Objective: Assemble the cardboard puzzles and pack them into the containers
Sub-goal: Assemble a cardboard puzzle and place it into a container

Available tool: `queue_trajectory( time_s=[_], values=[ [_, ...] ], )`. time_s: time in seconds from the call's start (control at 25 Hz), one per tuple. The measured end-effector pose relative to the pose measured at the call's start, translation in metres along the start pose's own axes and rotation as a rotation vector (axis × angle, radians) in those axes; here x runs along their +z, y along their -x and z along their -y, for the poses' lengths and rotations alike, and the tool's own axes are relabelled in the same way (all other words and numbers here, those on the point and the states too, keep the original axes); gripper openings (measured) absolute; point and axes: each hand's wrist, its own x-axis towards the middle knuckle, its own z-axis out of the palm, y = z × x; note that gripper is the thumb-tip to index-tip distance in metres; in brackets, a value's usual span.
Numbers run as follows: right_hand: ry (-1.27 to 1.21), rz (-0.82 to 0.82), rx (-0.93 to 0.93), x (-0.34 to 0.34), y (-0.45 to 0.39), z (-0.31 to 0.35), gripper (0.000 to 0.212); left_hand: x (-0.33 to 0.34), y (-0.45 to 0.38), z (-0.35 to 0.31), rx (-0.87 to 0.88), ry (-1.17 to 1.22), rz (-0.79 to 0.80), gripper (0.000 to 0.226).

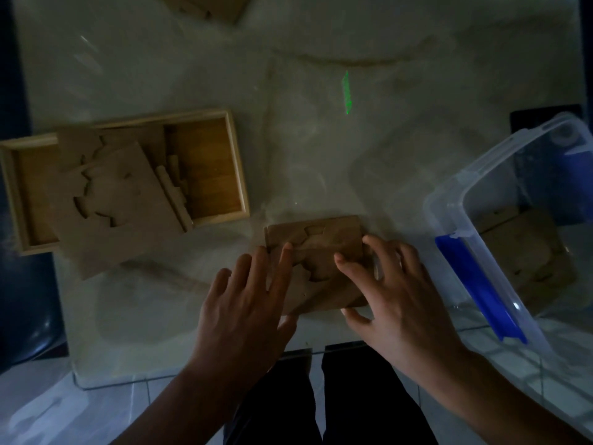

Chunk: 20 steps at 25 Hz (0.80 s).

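Left hand [247,293] hiding puzzle [316,252] corner; plastic container [449,200] cropped right

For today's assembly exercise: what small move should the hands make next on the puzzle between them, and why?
Probably press the loose piece flat with the left hand while the right hand steadies the cardboard puzzle; its seams still look uneven, so it isn't ready for the plastic container.

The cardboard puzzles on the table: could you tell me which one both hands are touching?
The cardboard puzzle at the near table edge, under the left hand and right hand. The others lie untouched on the wooden tray and inside the plastic container.
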Motion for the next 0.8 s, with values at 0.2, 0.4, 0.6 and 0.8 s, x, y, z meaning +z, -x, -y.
queue_trajectory(
  time_s=[0.2, 0.4, 0.6, 0.8],
  values=[
    [0.021, -0.009, -0.002, 0.001, -0.002, -0.002, 0.083, 0.004, 0.001, 0.005, 0.029, -0.006, -0.015, 0.097],
    [0.012, 0.006, 0.016, 0.004, 0.0, 0.001, 0.084, 0.01, 0.003, 0.004, 0.032, 0.008, -0.034, 0.095],
    [-0.043, -0.017, 0.017, 0.005, -0.002, 0.002, 0.07, 0.009, 0.0, 0.003, 0.025, 0.044, -0.039, 0.092],
    [-0.084, -0.066, 0.024, 0.005, -0.007, 0.002, 0.047, 0.0, -0.01, 0.007, 0.027, 0.093, -0.034, 0.066]
  ],
)
